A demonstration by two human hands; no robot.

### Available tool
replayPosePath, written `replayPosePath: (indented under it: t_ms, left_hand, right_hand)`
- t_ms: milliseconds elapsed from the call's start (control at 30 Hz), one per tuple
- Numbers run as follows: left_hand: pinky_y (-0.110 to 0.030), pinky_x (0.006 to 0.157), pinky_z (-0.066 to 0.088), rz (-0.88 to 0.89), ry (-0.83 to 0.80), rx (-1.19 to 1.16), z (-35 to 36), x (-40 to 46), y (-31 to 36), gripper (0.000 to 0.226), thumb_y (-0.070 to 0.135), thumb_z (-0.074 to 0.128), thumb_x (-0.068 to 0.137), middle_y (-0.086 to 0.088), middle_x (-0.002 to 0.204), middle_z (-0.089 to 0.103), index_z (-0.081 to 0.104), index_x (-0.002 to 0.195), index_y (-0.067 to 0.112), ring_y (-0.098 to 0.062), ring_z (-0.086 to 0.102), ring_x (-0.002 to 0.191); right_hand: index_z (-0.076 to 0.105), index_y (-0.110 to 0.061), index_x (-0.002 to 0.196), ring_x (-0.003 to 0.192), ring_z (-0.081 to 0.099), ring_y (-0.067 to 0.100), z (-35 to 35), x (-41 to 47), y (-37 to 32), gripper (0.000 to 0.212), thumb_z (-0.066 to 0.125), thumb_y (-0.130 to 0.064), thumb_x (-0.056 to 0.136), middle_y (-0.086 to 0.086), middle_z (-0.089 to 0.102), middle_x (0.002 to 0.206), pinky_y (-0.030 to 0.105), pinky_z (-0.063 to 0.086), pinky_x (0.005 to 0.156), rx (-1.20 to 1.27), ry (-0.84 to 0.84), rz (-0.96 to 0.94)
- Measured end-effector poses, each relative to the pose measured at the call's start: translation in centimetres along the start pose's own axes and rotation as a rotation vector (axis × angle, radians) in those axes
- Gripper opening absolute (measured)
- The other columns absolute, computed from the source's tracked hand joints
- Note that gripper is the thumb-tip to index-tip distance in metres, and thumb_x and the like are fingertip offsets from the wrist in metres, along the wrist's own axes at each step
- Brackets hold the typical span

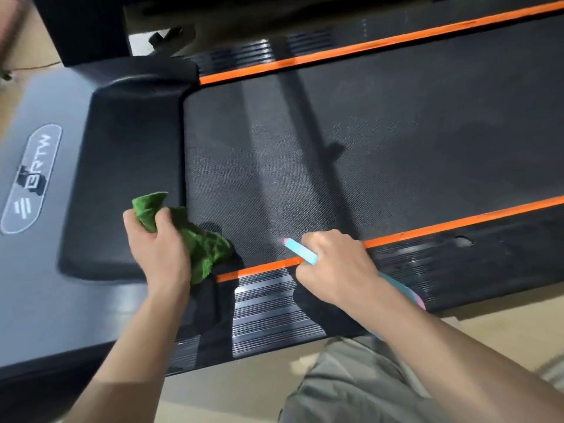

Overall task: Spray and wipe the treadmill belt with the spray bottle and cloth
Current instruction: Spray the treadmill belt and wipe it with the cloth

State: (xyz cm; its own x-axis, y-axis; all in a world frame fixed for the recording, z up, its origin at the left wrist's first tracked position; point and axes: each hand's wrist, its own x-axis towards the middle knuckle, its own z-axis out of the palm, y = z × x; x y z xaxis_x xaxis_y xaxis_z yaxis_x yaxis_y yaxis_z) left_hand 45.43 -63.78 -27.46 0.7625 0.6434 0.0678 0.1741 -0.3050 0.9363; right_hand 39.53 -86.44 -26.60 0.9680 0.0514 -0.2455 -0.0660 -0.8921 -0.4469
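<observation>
Here the wide black textured treadmill belt (351,141) fills the middle and right of the frame, running as a long band from the dark motor cover (122,184) at centre left out toward the right edge, bounded above and below by thin orange stripes (457,222). Near its lower edge, at lower centre, the small light-blue plastic spray bottle (300,251) sits in the right hand (332,267), whose fingers are curled round it. The nozzle, tipped with a touch of pink, points up and to the left over the belt, while the bottle's body runs back under the wrist toward the lower right. Left of it, the left hand (158,242) grips a crumpled green terry cloth (201,242) in a closed fist; the loose end of the cloth hangs down to the belt's lower-left corner, where belt, motor cover and orange stripe meet. Whether it actually touches the surface cannot be told.

The relation that counts is that the belt's long axis runs to the right and slightly upward, away from both hands, and nearly all of it lies up and right of the cloth. The nozzle already faces the patch between the two hands, so, as I judge it, a spray would land just right of the cloth, with the left hand nearer to wipe it.

Below the stripe lies the ribbed black side rail (268,303), then pale flooring (232,386).
</observation>
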Motion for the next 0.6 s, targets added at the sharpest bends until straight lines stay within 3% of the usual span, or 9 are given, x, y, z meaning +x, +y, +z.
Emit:
replayPosePath:
  t_ms: [200,400,500,600]
  left_hand:
    - [-0.029,0.083,0.050,0.016,0.129,-0.054,-2.4,0.6,0.3,0.021,0.028,0.049,0.091,0.014,0.077,0.058,0.055,0.107,0.016,-0.002,0.057,0.073]
    - [-0.041,0.093,0.050,0.019,0.173,0.011,-4.0,0.6,-1.1,0.017,0.035,0.051,0.088,0.007,0.087,0.059,0.054,0.102,0.024,-0.013,0.059,0.084]
    - [-0.036,0.089,0.053,0.040,0.104,-0.021,-4.0,-0.5,-0.4,0.014,0.034,0.052,0.089,-0.002,0.095,0.066,0.055,0.102,0.028,-0.014,0.064,0.089]
    - [-0.024,0.081,0.048,0.069,-0.047,0.016,-2.5,-2.2,-0.1,0.009,0.032,0.052,0.093,0.011,0.089,0.062,0.055,0.101,0.029,-0.002,0.059,0.082]
  right_hand:
    - [0.048,-0.018,0.079,0.075,0.047,0.034,0.1,0.5,-1.8,0.011,0.058,-0.020,0.083,-0.002,0.044,0.072,0.036,0.032,0.067,-0.028,-0.034,-0.018]
    - [0.047,-0.017,0.077,0.059,0.038,0.018,0.4,0.5,-1.8,0.014,0.059,-0.021,0.084,-0.002,0.047,0.073,0.036,0.031,0.065,0.036,0.035,0.023]
    - [0.049,-0.017,0.080,0.065,0.044,0.027,0.3,0.5,-1.4,0.011,0.058,-0.021,0.083,-0.003,0.047,0.073,0.036,0.030,0.066,0.023,0.048,0.003]
    - [0.052,-0.015,0.081,0.075,0.047,0.034,-0.4,0.6,-0.3,0.012,0.060,-0.023,0.082,0.000,0.051,0.077,0.035,0.032,0.068,0.009,0.081,0.041]
